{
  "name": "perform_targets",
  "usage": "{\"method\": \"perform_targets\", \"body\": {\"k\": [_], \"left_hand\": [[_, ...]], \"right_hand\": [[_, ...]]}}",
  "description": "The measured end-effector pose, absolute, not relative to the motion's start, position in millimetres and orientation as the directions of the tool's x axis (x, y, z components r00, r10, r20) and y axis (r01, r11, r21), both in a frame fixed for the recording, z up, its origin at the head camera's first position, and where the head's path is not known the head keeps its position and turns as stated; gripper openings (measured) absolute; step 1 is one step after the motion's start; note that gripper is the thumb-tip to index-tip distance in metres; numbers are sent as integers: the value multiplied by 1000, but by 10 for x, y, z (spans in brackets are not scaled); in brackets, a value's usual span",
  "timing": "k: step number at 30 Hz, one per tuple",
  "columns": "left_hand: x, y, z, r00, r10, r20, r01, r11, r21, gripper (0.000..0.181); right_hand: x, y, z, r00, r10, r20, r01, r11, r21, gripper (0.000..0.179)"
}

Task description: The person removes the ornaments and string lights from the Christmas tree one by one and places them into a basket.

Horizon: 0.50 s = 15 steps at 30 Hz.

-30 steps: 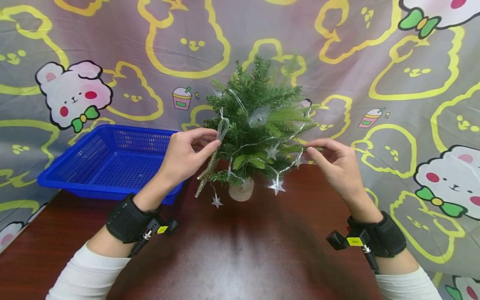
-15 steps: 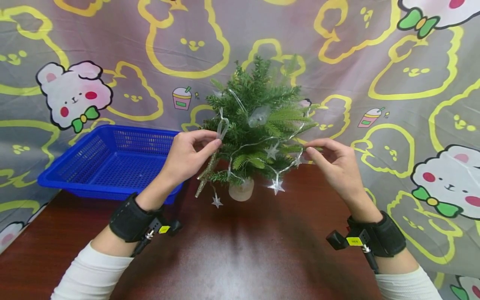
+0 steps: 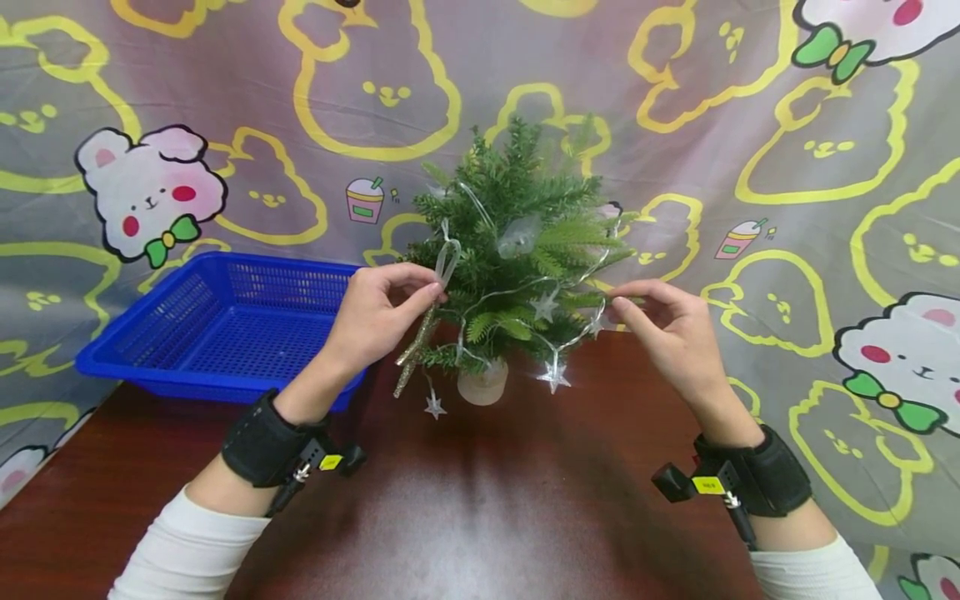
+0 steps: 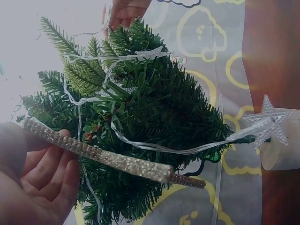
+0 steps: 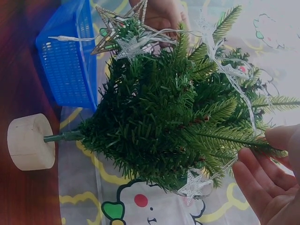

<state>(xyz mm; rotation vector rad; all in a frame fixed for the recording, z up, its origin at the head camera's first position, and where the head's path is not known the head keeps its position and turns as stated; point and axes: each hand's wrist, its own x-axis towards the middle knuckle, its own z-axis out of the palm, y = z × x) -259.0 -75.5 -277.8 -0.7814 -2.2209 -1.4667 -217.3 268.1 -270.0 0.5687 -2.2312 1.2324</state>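
Note:
A small artificial Christmas tree (image 3: 517, 187) stands on a round wooden base (image 3: 482, 387). Clear wire string lights with star-shaped lights (image 3: 555, 377) wind around its branches. At the tree's left side my left hand (image 3: 378, 312) pinches a gold glitter star ornament (image 4: 136, 166) between thumb and fingers. A pale ribbon loop (image 3: 448, 260) rises just above those fingertips. The right wrist view shows the ornament as an openwork star. On the other side, my right hand (image 3: 671, 333) pinches the tip of a green branch (image 5: 225, 139), with the light wire close by.
A blue plastic basket (image 3: 112, 367) with perforated walls sits at the left on the dark brown table (image 3: 480, 508). Behind the table hangs a grey curtain (image 3: 247, 75) printed with cartoon rabbits and yellow outlines. A translucent ornament (image 3: 517, 237) hangs at mid-height on the tree.
My left wrist has shifted slightly to the right, and the ornament with it. The right hand keeps its hold on the branch and has hardly moved.

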Motion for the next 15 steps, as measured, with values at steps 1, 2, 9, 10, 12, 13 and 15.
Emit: {"method": "perform_targets", "body": {"k": [1, 2, 9, 10, 12, 13, 15], "left_hand": [[-2589, -752, -2778, -779, 242, 578, 626, 303, 718, 12], [-2589, -749, -2777, -780, 236, 579, 626, 298, 721, 12], [-2608, -724, -2786, -775, 187, 604, 632, 259, 730, 12], [-2606, -723, -2785, -775, 182, 605, 631, 252, 733, 12], [-2612, -721, -2791, -778, 178, 602, 628, 236, 742, 13], [-2612, -720, -2790, -780, 177, 600, 625, 226, 747, 13], [-2616, -720, -2793, -784, 176, 595, 621, 211, 755, 14]], "right_hand": [[-2172, 2680, -2701, -775, -107, 622, -584, 496, -642, 16], [-2171, 2679, -2702, -776, -106, 621, -583, 494, -645, 16], [-2151, 2648, -2693, -796, -85, 599, -564, 461, -685, 16], [-2149, 2644, -2691, -799, -80, 596, -561, 457, -691, 16], [-2145, 2641, -2688, -801, -76, 594, -558, 457, -693, 16], [-2144, 2640, -2687, -801, -74, 594, -556, 457, -694, 16], [-2143, 2640, -2684, -802, -71, 593, -553, 460, -694, 16]]}}
